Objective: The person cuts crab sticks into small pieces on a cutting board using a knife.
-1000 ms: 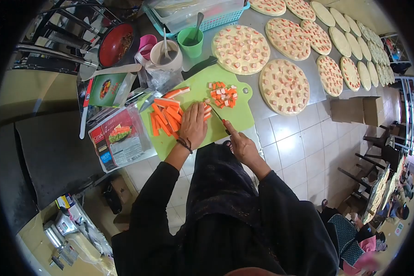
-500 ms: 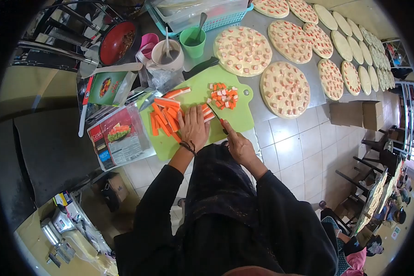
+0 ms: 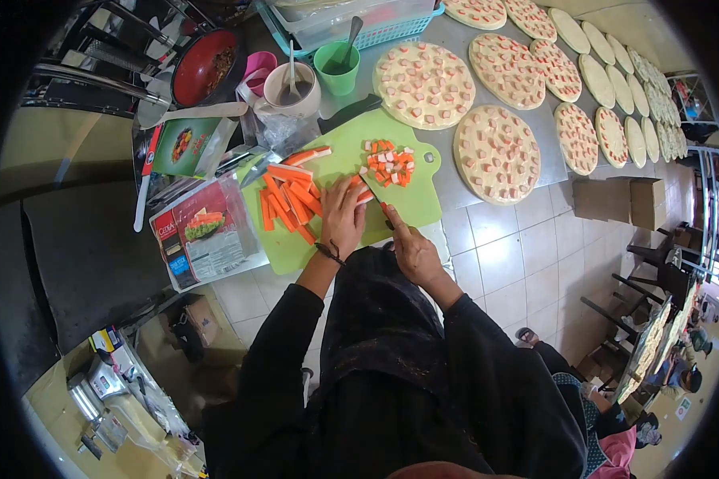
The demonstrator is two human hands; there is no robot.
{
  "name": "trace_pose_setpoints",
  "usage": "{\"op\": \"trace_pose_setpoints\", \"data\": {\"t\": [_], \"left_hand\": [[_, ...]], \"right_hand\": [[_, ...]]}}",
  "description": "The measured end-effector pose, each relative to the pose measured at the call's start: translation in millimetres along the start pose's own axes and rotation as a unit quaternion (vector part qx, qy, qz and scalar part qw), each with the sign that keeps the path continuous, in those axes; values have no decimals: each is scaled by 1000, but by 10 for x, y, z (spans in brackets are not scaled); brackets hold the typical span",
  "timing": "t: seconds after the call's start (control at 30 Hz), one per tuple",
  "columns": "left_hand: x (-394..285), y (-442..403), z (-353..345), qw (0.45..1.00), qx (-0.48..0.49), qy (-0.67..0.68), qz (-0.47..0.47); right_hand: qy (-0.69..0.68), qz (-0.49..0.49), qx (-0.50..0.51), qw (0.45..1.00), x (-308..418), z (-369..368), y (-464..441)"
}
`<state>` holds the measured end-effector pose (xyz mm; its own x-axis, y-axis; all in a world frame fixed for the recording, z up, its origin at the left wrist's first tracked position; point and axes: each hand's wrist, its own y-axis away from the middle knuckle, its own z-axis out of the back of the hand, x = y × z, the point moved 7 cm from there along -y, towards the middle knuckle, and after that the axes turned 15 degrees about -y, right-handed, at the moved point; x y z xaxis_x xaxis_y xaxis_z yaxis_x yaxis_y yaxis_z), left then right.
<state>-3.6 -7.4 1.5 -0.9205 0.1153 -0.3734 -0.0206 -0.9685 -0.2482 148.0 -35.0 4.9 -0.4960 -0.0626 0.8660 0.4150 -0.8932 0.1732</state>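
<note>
My right hand (image 3: 415, 254) is closed round a knife (image 3: 387, 212) with a red and black handle, its blade against orange-and-white crab sticks (image 3: 364, 196) on the green cutting board (image 3: 407, 209). Holding those crab sticks down just left of the blade is my left hand (image 3: 343, 219), its fingers bent over them and partly hiding them. More whole crab sticks (image 3: 284, 203) lie in a loose pile left of that hand. Beyond the blade sits a heap of diced crab stick (image 3: 390, 164).
Round pizza bases (image 3: 497, 156) topped with crab pieces cover the metal table to the right. Behind the board stand a green cup (image 3: 337, 68), a mug (image 3: 288, 92) and a black-handled knife (image 3: 350, 113). A crab stick packet (image 3: 206, 231) lies left. Another person (image 3: 571, 399) is at lower right.
My left hand's fingers have drawn together and bent more over the crab sticks. My right hand and the knife have barely moved. At lower right, the other person's foot has come into view.
</note>
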Motion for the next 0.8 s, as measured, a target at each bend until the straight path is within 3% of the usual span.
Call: {"op": "trace_pose_setpoints", "data": {"t": [0.5, 0.6, 0.67, 0.8], "left_hand": [[35, -29, -6, 1000, 2, 3, 28], [36, -41, -15, 1000, 6, 7, 24], [52, -31, -23, 1000, 8, 9, 23], [57, -22, -31, 1000, -1, 17, 16]], "right_hand": [[87, -14, 5, 996, 14, -107, 56], [80, -22, 9, 996, -2, -161, -15], [26, 21, -20, 999, 46, -150, -76], [30, -4, -26, 999, -22, -162, 31]]}}
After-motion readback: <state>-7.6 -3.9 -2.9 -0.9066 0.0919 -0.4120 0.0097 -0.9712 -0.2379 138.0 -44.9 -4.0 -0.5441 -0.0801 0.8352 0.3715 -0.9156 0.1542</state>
